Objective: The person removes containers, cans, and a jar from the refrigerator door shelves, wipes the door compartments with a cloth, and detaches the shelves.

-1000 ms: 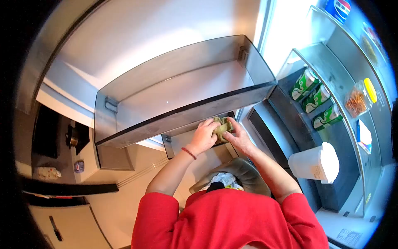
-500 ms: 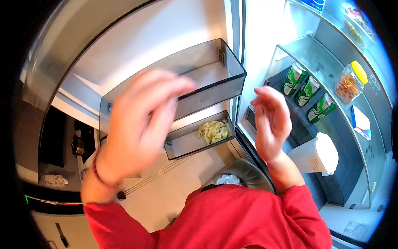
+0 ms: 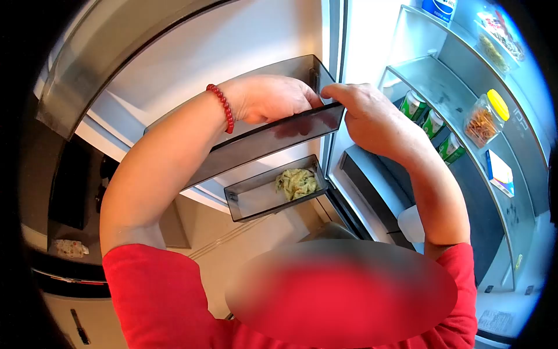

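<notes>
My left hand (image 3: pixel 273 99) reaches inside the right part of the upper smoky door bin (image 3: pixel 256 142), its fingers partly behind the bin's front wall. A red bead bracelet (image 3: pixel 222 109) circles that wrist. At the bin's right end, my right hand (image 3: pixel 363 113) has its fingers bent over the top edge, with the fingertips close to my left hand. What either hand grips, if anything, is hidden. Below, a crumpled yellow-green cloth (image 3: pixel 297 184) lies in the right part of the smaller lower bin (image 3: pixel 250 200).
On the right are fridge shelves (image 3: pixel 447 87) with green cans (image 3: pixel 413 106), a yellow-lidded jar (image 3: pixel 486 119), a small white box (image 3: pixel 500 173) and a white container (image 3: pixel 411 224) partly behind my right arm. A large door panel edge (image 3: pixel 87 75) curves at the upper left.
Both hands left the cloth, which now lies in the lower bin, and rose to the upper bin. My left hand went inside it; my right hand came to its right end.
</notes>
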Demonstrator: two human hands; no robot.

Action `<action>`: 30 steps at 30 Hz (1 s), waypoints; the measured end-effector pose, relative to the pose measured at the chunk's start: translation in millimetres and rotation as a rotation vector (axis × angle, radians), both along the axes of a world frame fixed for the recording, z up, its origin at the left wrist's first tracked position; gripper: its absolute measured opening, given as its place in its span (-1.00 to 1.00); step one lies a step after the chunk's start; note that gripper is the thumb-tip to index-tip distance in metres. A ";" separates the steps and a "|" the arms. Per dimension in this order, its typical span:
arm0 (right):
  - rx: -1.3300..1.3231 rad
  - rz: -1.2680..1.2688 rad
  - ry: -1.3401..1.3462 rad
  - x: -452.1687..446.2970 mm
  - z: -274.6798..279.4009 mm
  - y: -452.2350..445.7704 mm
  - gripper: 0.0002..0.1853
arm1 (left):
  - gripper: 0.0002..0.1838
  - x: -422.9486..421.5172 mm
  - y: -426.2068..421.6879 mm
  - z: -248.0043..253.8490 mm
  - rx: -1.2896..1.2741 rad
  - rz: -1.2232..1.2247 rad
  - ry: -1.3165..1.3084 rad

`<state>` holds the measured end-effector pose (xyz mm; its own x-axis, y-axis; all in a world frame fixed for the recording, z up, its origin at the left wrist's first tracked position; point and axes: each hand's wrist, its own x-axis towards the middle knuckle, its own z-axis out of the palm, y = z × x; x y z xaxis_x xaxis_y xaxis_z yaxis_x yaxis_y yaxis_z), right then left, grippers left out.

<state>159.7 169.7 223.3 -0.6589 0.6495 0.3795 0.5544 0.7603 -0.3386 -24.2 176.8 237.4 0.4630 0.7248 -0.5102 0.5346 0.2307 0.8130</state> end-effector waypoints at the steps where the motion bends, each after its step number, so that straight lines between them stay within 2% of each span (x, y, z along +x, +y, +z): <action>1: 0.000 -0.002 -0.004 -0.3 1.9 1.8 -0.82 | -0.85 -1.1 0.3 -1.7 -0.035 0.022 -0.042; 3: 0.001 0.068 -0.231 -1.5 10.1 4.8 -0.82 | -0.85 -2.6 2.0 -3.8 -0.039 0.005 -0.055; 5: -0.015 0.073 -0.261 -3.1 20.7 6.5 -0.82 | -0.84 -4.0 3.3 -5.6 -0.044 -0.013 -0.064; 7: -0.104 0.134 -0.423 -5.0 26.7 15.3 -0.80 | -0.84 -3.9 3.4 -6.5 -0.096 0.017 -0.105; 11: -0.384 0.000 -0.475 -11.2 34.3 14.4 -0.72 | -0.84 -5.0 2.7 -5.8 -0.143 0.024 -0.151; 21: -0.390 0.033 -0.401 -10.3 32.2 13.3 -0.69 | -0.86 -2.0 1.1 0.8 -0.111 0.039 -0.123; 24: -0.433 -0.018 -0.481 -12.6 37.1 9.0 -0.77 | -0.87 -0.9 -0.3 1.8 -0.099 0.071 -0.119; 26: -0.407 0.025 -0.380 -9.9 31.6 12.4 -0.70 | -0.88 -1.1 0.4 1.9 -0.094 0.107 -0.130; 30: -0.392 0.048 -0.388 -9.9 30.8 12.7 -0.70 | -0.87 -3.4 2.6 0.8 0.089 0.174 -0.063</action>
<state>149.8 182.3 254.0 -0.7349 0.6589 -0.1607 0.6622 0.6461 -0.3794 -27.6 179.4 238.2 0.3561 0.8377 -0.4141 0.4400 0.2406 0.8651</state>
